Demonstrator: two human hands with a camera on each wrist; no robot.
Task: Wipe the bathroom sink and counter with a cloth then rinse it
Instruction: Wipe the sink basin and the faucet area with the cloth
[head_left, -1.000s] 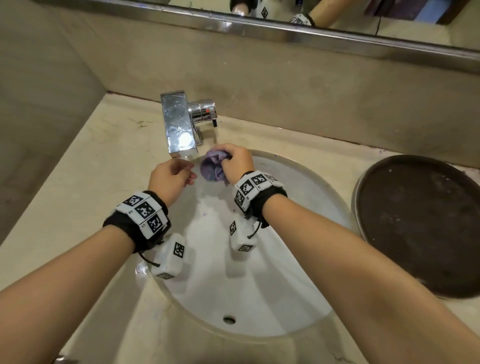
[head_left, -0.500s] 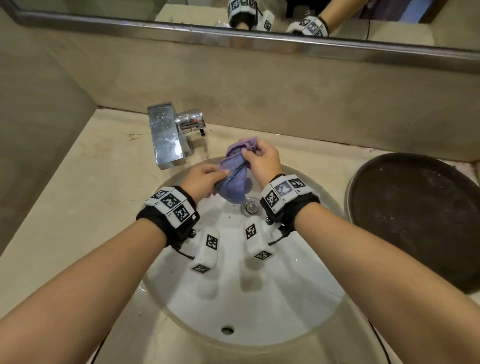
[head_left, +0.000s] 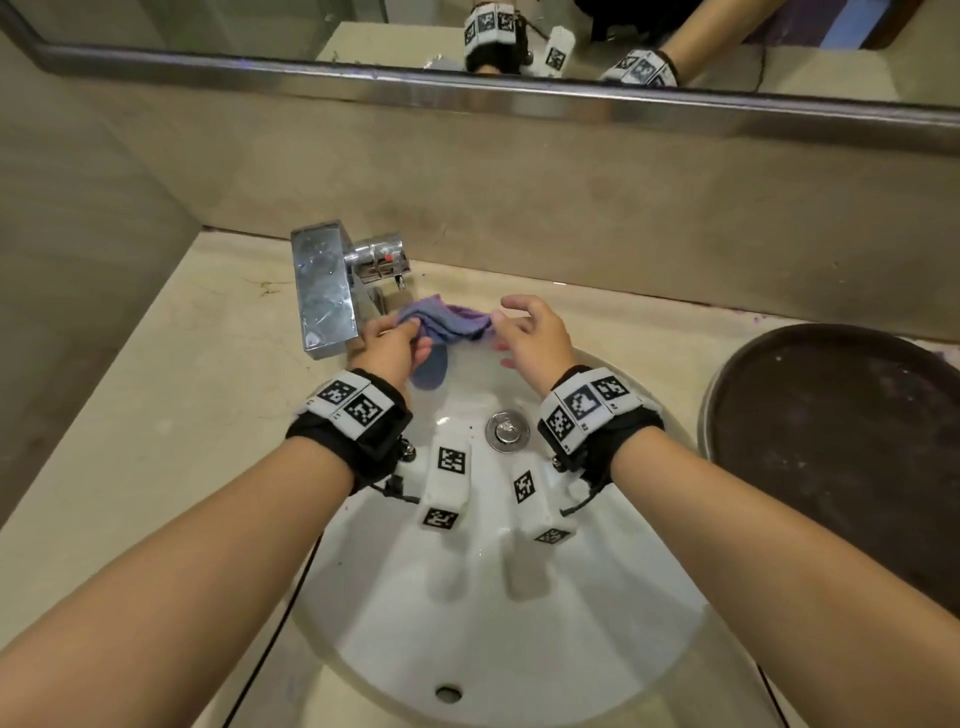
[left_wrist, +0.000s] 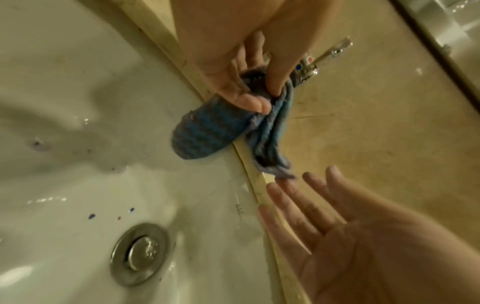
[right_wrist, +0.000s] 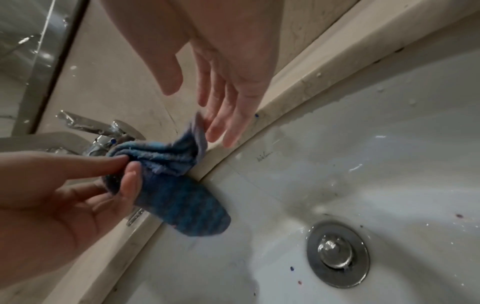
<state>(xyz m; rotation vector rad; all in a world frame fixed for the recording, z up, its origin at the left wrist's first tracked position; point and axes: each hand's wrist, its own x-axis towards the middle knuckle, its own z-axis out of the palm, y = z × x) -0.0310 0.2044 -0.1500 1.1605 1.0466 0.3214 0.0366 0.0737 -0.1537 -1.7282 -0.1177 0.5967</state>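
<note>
A bunched blue-purple terry cloth (head_left: 441, 327) is pinched between thumb and fingers of the left hand (head_left: 392, 348) at the back rim of the white oval ceramic sink (head_left: 519, 597) — one end hangs into the basin. The right hand (head_left: 530, 338) is held spread, fingers straight, nothing gripped, its fingertips (left_wrist: 309, 179) just beside the cloth's free end. The chrome square-spouted tap (head_left: 324, 291) stands just left on the beige stone counter (head_left: 156, 415).
</note>
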